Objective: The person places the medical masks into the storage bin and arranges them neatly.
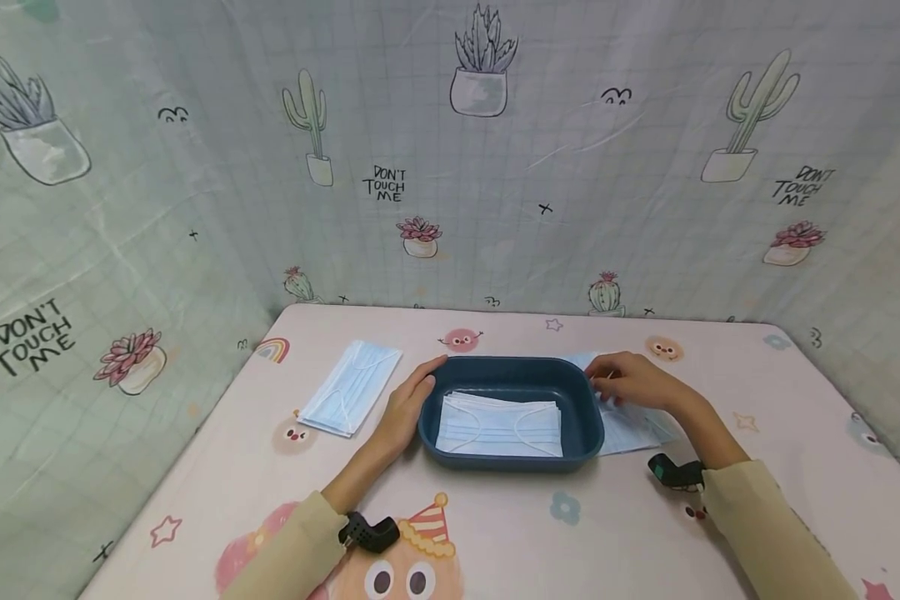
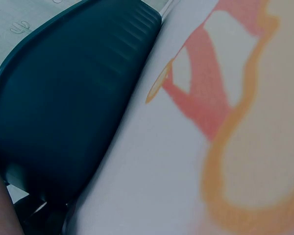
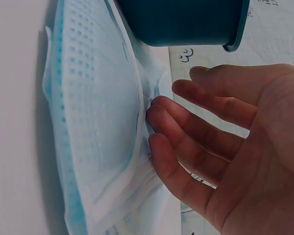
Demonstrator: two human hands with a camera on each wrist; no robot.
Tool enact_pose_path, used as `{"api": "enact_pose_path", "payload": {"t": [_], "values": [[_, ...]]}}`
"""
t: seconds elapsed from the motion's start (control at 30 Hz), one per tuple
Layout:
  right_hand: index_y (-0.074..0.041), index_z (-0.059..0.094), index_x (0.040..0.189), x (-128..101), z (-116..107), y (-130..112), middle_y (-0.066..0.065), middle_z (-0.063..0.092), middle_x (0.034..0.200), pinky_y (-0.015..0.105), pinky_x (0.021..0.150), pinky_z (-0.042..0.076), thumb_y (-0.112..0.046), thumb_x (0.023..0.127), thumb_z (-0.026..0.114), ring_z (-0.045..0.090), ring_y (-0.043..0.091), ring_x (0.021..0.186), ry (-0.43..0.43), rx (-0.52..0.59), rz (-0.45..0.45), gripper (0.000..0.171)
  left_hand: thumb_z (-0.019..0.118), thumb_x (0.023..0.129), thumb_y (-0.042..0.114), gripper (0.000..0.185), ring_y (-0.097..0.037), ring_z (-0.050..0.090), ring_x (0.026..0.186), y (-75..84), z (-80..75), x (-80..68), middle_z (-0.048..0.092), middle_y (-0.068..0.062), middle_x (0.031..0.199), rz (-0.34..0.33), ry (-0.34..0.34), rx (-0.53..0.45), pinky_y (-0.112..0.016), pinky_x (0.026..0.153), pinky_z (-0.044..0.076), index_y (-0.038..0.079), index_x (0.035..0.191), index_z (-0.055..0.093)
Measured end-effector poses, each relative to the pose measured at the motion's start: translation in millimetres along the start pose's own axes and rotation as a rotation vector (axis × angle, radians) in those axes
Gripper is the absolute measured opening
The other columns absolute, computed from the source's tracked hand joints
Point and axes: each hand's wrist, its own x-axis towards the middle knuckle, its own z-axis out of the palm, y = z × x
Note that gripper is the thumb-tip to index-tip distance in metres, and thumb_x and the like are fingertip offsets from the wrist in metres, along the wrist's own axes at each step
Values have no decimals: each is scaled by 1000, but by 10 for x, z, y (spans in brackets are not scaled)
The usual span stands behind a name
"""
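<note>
Several face masks (image 1: 630, 425) lie stacked at three o'clock of the tray (image 1: 510, 371), under our right hand (image 1: 633, 379), whose relaxed fingers (image 3: 171, 156) touch them, as only the right wrist view shows. Our left hand (image 1: 405, 408) rests flat against the tray, which holds more masks (image 1: 498, 427).

Masks under right hand (image 1: 633, 382): the pile of masks (image 1: 637, 425) is partly hidden by the tray (image 1: 512, 372).
Left hand (image 1: 408, 408): only a dark sliver shows in its wrist view.
Cloth print beside the tray: blurred.
</note>
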Motion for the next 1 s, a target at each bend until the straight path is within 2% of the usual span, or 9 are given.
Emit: {"api": "enact_pose_path", "payload": {"t": [0.1, 0.17, 0.43, 0.67, 1.0], "values": [[2, 67, 123, -8, -11, 0, 11, 71, 103, 29, 69, 60, -11, 101, 58, 66, 19, 84, -5, 12, -6, 27, 37, 111, 15, 44, -29, 33, 156, 139, -9, -44, 48, -10, 161, -1, 0, -3, -51, 131, 21, 8, 153, 49], [1, 68, 123, -11, -10, 0, 11, 71, 104, 29, 70, 60, -12, 101, 58, 67, 18, 84, -13, 23, -5, 27, 38, 111, 15, 44, -30, 34, 156, 146, -2, -50, 48, -11, 160, -3, 7, -4, -52, 130, 22, 8, 152, 50], [0, 68, 122, -15, -18, -26, 10, 70, 101, 31, 69, 60, -11, 102, 56, 65, 20, 84, -57, 44, -50, 26, 37, 112, 19, 43, -27, 35, 156, -218, 49, 71, 48, -7, 161, 13, 43, -6, -51, 131, 20, 13, 153, 51], [-3, 69, 120, -12, -29, -43, 6, 69, 97, 29, 70, 60, -9, 101, 54, 62, 21, 85, -77, 22, -68, 24, 40, 111, 26, 41, -21, 37, 155, -252, 26, 80, 51, 1, 158, 36, 36, -9, -49, 131, 23, 24, 150, 54], [-1, 68, 120, -52, -14, -69, 5, 69, 96, 32, 70, 61, -11, 103, 54, 63, 21, 85, -87, 52, -88, 24, 41, 111, 25, 41, -23, 37, 155, -264, 42, 49, 52, -2, 158, 43, 35, -28, -51, 131, 22, 21, 149, 55]]}}
